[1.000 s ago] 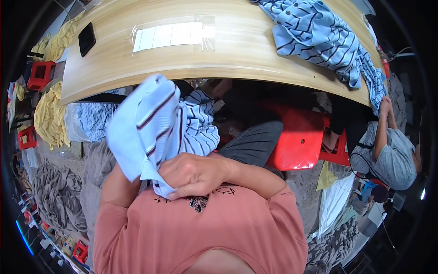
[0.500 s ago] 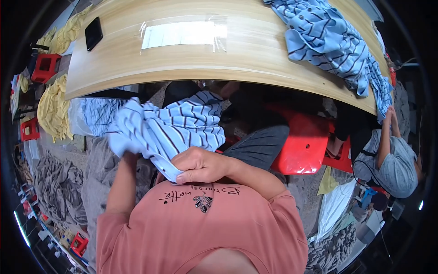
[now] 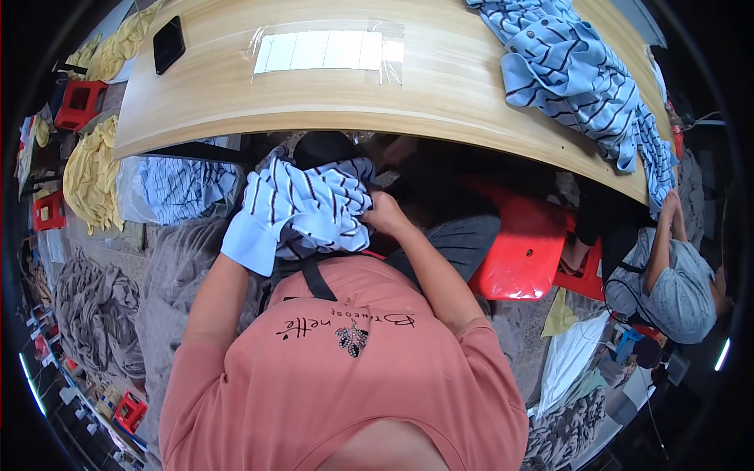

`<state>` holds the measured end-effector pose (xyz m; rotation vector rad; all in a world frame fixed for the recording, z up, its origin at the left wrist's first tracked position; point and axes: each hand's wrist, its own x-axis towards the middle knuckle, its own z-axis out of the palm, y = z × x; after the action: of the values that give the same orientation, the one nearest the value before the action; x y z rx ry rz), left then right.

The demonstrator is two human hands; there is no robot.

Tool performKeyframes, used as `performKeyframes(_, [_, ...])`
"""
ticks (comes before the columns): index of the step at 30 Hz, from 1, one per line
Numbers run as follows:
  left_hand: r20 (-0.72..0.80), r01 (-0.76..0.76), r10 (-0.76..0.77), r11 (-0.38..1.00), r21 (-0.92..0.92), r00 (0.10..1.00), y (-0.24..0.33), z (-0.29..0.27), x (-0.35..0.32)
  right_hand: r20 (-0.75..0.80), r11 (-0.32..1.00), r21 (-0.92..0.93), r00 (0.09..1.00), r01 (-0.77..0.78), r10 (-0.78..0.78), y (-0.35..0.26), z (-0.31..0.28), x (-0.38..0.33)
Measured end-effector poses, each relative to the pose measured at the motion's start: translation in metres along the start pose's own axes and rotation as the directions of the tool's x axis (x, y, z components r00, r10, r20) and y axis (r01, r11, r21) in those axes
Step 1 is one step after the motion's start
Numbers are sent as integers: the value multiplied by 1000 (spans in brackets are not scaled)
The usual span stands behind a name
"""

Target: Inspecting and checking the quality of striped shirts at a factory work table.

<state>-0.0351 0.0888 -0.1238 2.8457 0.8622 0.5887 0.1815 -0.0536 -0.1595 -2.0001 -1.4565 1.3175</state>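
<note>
A light blue striped shirt [image 3: 302,204] is bunched up over my lap, below the table edge. My left forearm [image 3: 216,294] runs up into its plain blue cuff or collar opening, so the cloth covers my left hand and its fingers. At the right side of the bundle, my right hand [image 3: 383,213] is closed on a fold of the striped shirt. Across the table's right side lies a second blue striped shirt [image 3: 569,67], hanging over the edge.
The wooden table [image 3: 212,102] spans the top, with a black phone [image 3: 169,45] and a taped white sheet [image 3: 318,51] on it. A red stool [image 3: 518,243] stands at right. Beyond it, a co-worker [image 3: 667,271] touches the hanging shirt. Grey cloth [image 3: 98,322] and yellow cloth [image 3: 93,177] lie left.
My left arm has gone into the shirt opening, and its hand is now covered. My right hand has moved up and forward from my chest. The shirt is more bunched.
</note>
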Motion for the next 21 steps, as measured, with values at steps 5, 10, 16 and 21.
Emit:
performKeyframes(5, [174,82,-88,996,42,981,34,-12,29,-234,846,513,972,144,-24,-21,10,-1])
performKeyframes(10, [289,119,-14,929,-350,957,76,-74,56,-332,601,608,853,519,-402,-76,-18,-20])
performKeyframes(16, [373,157,-7,914,-375,928,99,-138,68,-68,649,510,779,564,-624,-81,-93,-52])
performKeyframes(21, [262,27,36,972,-231,964,104,-184,32,-454,383,828,891,409,30,-65,-110,-40])
